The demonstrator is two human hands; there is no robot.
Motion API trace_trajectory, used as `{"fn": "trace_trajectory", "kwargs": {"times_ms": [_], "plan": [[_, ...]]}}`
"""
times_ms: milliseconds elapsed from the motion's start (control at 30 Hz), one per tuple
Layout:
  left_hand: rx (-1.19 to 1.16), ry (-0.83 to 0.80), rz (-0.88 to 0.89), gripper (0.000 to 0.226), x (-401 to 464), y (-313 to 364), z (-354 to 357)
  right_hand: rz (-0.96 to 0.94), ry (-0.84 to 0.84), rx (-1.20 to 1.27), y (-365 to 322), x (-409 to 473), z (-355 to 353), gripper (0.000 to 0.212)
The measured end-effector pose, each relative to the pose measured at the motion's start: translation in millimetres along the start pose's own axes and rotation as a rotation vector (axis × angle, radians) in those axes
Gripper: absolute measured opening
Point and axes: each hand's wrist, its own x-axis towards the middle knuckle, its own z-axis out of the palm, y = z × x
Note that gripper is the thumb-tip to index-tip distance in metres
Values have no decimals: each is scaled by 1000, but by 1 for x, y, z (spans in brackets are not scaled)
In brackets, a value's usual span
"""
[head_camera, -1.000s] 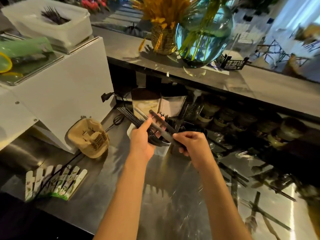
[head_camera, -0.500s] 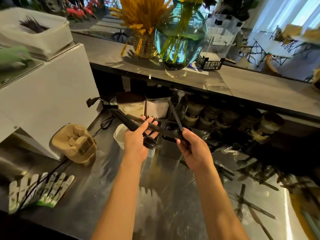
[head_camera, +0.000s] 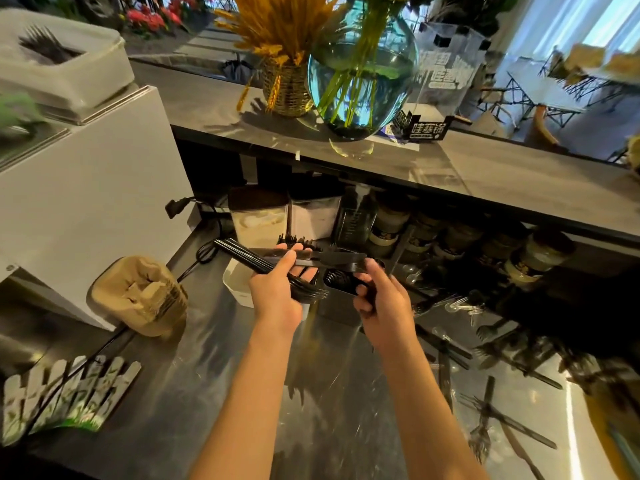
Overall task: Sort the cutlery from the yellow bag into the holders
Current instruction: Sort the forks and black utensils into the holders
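Nearest, two bare forearms reach out over the steel worktop (head_camera: 194, 393). To the right of them loose black cutlery (head_camera: 491, 414) lies scattered on the worktop, forks and knives crossing one another; the pile is too tangled and dark to count. At the near left lies one small white picket-fence ornament (head_camera: 65, 393), and beyond it one brown paper cup carrier (head_camera: 138, 296).

The left hand (head_camera: 277, 289) has its fingers curled round a bundle of black forks (head_camera: 256, 261), several pieces, the exact number not clear, their tines pointing down to the right. The right hand (head_camera: 381, 299) pinches one black knife (head_camera: 325, 255) near its handle end, and the knife lies nearly level across the top of the bundle, touching the left fingers.

Just beyond the hands stand two holders: one white holder (head_camera: 235, 282) under the left hand and one black holder (head_camera: 341, 282) beside it, with black cutlery upright in it.

Farther back, one round blue glass vase (head_camera: 360, 74) and one woven basket of dried yellow stalks (head_camera: 284, 84) stand on the raised counter.
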Motion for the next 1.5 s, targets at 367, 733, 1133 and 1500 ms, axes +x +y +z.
{"fn": "trace_trajectory", "kwargs": {"times_ms": [367, 733, 1133, 1500], "plan": [[-51, 141, 70, 16, 34, 17, -21, -374, 282, -233, -32, 30, -23, 10], [3, 67, -16, 14, 39, -5, -7, -579, 217, -921, -29, 65, -14, 19], [-44, 60, -58, 14, 41, -8, -5, -285, 33, -1182, -4, 86, -10, 36], [11, 52, -39, 13, 40, -8, -6, -360, 80, -1328, -38, 71, -32, 22]]}}
